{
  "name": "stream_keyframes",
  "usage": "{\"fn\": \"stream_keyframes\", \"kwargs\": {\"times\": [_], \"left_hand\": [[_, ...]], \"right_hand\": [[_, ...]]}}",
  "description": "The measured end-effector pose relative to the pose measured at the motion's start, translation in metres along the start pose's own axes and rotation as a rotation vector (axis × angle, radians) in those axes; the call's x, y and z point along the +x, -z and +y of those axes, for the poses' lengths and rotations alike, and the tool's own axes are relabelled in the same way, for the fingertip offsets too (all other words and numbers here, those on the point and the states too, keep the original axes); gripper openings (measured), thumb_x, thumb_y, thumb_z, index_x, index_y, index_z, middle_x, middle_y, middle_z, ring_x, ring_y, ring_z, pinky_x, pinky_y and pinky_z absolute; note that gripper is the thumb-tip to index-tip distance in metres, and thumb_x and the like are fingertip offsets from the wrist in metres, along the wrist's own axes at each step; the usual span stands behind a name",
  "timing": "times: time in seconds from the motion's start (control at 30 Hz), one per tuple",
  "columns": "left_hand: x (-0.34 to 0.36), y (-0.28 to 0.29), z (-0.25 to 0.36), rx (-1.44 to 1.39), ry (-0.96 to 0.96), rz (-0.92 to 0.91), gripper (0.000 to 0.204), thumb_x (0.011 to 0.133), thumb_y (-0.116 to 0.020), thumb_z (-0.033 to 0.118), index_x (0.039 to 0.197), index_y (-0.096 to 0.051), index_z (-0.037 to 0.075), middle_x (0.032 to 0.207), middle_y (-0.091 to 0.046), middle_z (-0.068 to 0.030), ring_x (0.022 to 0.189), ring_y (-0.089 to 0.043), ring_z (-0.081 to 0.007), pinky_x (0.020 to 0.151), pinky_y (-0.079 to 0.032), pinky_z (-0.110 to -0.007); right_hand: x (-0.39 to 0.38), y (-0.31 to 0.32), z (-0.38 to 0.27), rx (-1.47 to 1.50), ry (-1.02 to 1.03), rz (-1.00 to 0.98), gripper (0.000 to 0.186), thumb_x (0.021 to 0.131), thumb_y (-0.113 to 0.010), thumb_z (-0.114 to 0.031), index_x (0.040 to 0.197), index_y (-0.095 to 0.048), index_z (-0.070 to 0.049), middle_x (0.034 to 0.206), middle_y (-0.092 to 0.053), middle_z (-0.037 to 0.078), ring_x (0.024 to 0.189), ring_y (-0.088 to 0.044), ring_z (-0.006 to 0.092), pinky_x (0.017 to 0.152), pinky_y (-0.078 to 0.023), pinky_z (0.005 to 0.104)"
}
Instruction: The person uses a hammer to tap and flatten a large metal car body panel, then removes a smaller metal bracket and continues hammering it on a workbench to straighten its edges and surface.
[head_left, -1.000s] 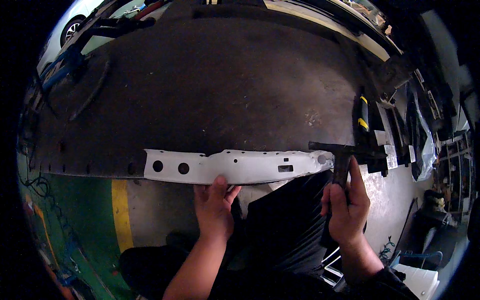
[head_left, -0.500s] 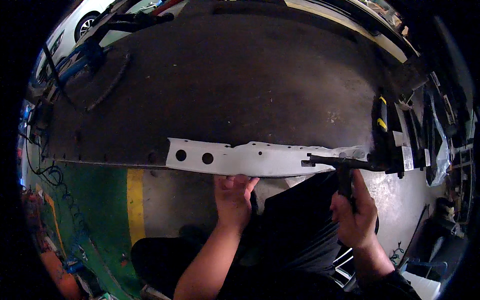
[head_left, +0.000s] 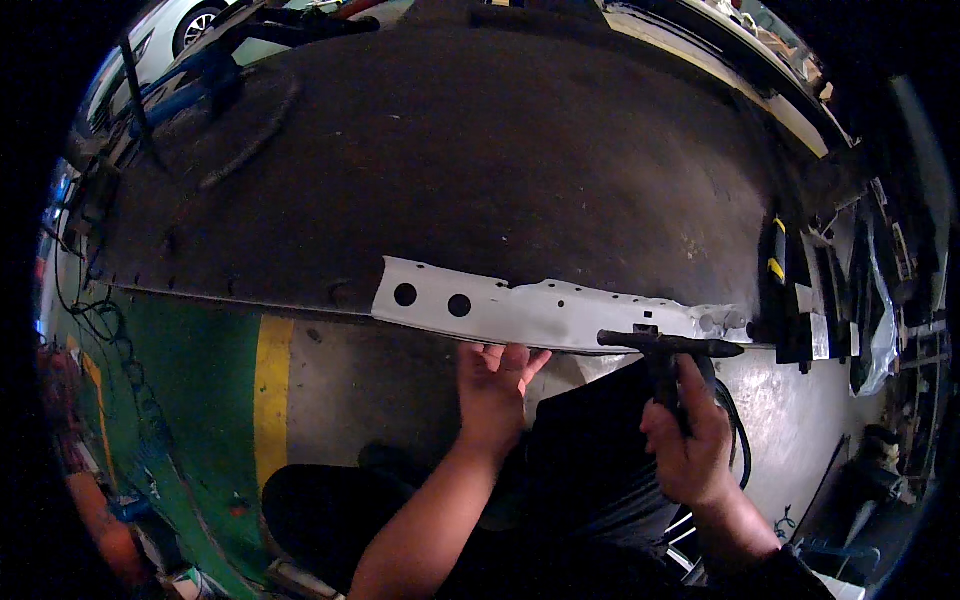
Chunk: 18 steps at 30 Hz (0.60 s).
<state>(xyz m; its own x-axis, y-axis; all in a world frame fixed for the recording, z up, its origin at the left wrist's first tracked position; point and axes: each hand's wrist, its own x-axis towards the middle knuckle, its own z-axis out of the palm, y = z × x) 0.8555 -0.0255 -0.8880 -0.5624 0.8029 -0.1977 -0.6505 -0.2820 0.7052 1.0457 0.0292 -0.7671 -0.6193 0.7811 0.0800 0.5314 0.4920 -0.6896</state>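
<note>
A long white sheet-metal panel (head_left: 530, 315) lies along the near edge of the dark bench, with two round holes towards its left end. My left hand (head_left: 493, 395) grips the panel's near edge from below, thumb showing and some fingers partly hidden under the metal. Wrapped round the handle of a dark hammer (head_left: 695, 347), my right hand (head_left: 690, 440) stands at the panel's right part. The hammer head lies sideways in view, pointed at its right end, over or just above the near edge; whether it touches cannot be told.
The dark bench top (head_left: 480, 150) stretches away behind the panel. Dark tools with yellow marks (head_left: 776, 268) and a clear plastic bag (head_left: 876, 330) are at the right. A blue clamp-like tool (head_left: 190, 95) stands far left. Cables (head_left: 95, 320) hang at the left edge.
My view has shifted slightly, so bench and panel appear farther right. The hammer and my right hand have moved left along the panel and nearer me. My left hand keeps its hold.
</note>
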Motion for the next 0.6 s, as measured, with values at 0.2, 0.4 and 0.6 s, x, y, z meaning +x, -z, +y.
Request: {"fn": "stream_keyframes", "kwargs": {"times": [0.2, 0.4, 0.6], "left_hand": [[-0.007, -0.004, 0.005, -0.083, 0.068, -0.028, 0.060, 0.094, -0.061, 0.031, 0.142, -0.030, 0.011, 0.143, -0.041, -0.0122, 0.132, -0.043, -0.0344, 0.110, -0.031, -0.058], [-0.025, 0.031, -0.008, 0.012, -0.030, -0.211, 0.070, 0.089, -0.067, 0.038, 0.143, -0.033, 0.008, 0.143, -0.043, -0.0072, 0.134, -0.039, -0.0282, 0.117, -0.022, -0.049], [-0.058, 0.015, 0.039, -0.325, 0.079, -0.142, 0.074, 0.081, -0.074, 0.045, 0.140, -0.044, 0.013, 0.140, -0.049, 0.0000, 0.133, -0.042, -0.0254, 0.116, -0.026, -0.049]], "right_hand": [[-0.006, 0.005, -0.007, -0.006, 0.029, 0.030, 0.055, 0.091, -0.055, -0.006, 0.142, -0.037, 0.003, 0.073, -0.060, 0.004, 0.053, -0.053, 0.0081, 0.049, -0.044, 0.0234], [-0.028, 0.038, -0.028, 0.916, -0.223, -0.120, 0.040, 0.087, -0.065, -0.012, 0.123, -0.052, -0.001, 0.075, -0.060, 0.007, 0.057, -0.057, 0.0138, 0.051, -0.046, 0.0259], [-0.042, 0.054, -0.059, 1.800, 0.338, -0.800, 0.024, 0.093, -0.062, -0.030, 0.097, -0.057, -0.006, 0.075, -0.060, 0.014, 0.051, -0.055, 0.0221, 0.044, -0.045, 0.0354]]}}
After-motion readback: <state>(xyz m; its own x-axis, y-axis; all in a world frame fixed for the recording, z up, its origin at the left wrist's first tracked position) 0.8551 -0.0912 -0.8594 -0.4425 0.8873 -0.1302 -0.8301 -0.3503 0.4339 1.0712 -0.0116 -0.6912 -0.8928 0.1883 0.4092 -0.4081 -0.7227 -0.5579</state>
